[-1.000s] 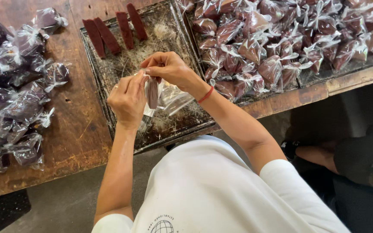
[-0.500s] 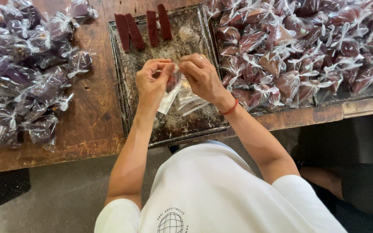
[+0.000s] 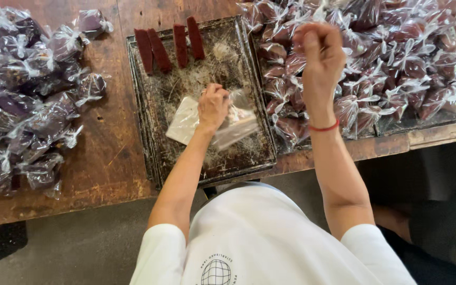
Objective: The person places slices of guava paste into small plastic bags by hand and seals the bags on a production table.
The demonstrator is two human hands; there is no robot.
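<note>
Stack of clear plastic bags (image 3: 186, 120) sits mid-tray on the dark metal tray (image 3: 149, 142), left hand (image 3: 213, 105) curled loosely on its 3 o'clock edge, pinching a bag. Right hand (image 3: 319, 55) is up at 2 o'clock, fist closed over the wrapped sweets pile (image 3: 397, 68), contents unclear. 4 brown bars (image 3: 170, 46) at 12.

Worn brown wooden table (image 3: 106, 153), scratched and stained, front edge running left to right. Grey concrete floor (image 3: 80, 248) below it, darker toward the right. Light is even and soft, no hard shadows.
</note>
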